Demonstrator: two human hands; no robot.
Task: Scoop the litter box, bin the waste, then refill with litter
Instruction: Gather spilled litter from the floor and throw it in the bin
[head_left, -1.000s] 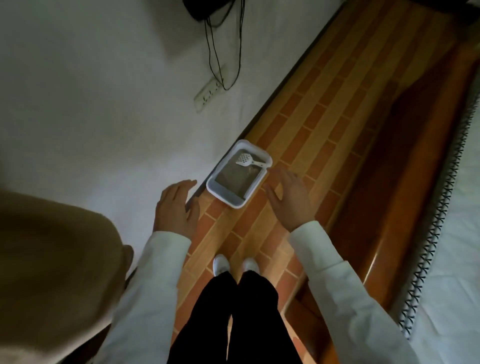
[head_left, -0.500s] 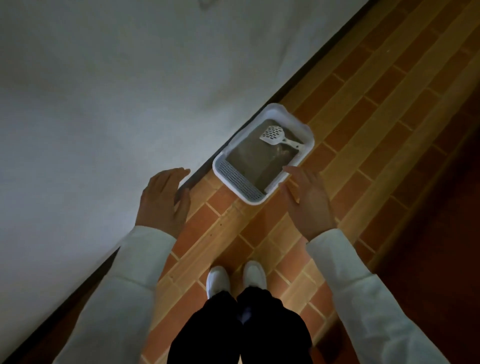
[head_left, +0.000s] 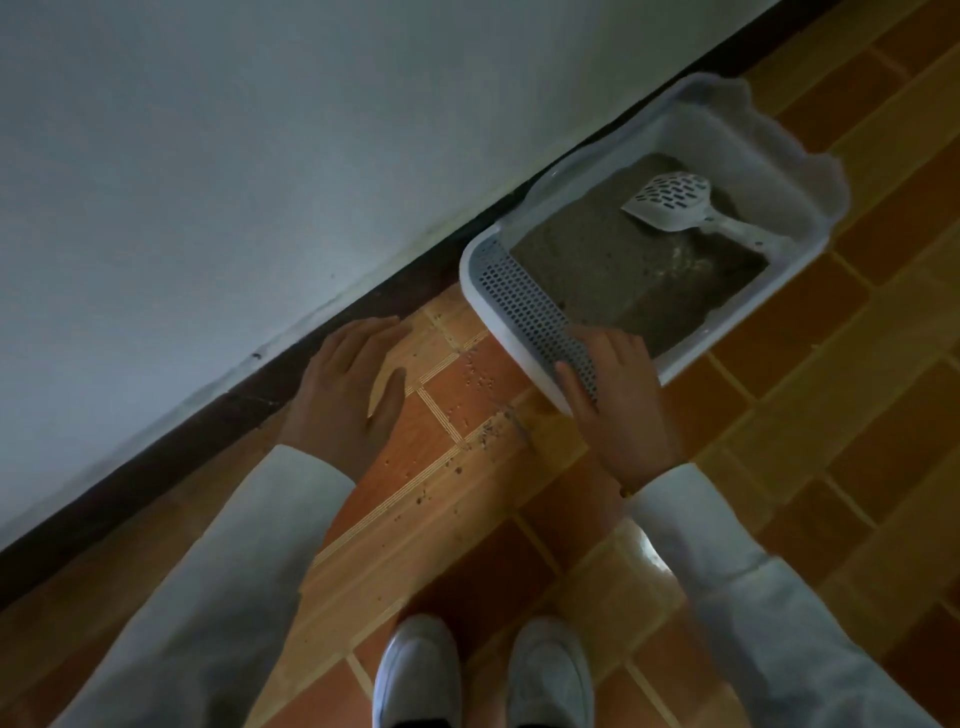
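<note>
A white litter box stands on the tiled floor against the wall, at the upper right. Grey-brown litter fills it. A white slotted scoop lies on the litter at the far end, its handle resting toward the right rim. My right hand reaches the near corner of the box, fingers straight over the perforated rim. My left hand hovers open above the floor to the left of the box, near the dark skirting, holding nothing.
Spilled litter grains dot the tiles between my hands. A white wall with a dark skirting runs diagonally at the left. My two white shoes stand at the bottom.
The view has dropped much closer to the box. My right hand moved from the box's right side onto its near perforated corner. My left hand stays open by the wall.
</note>
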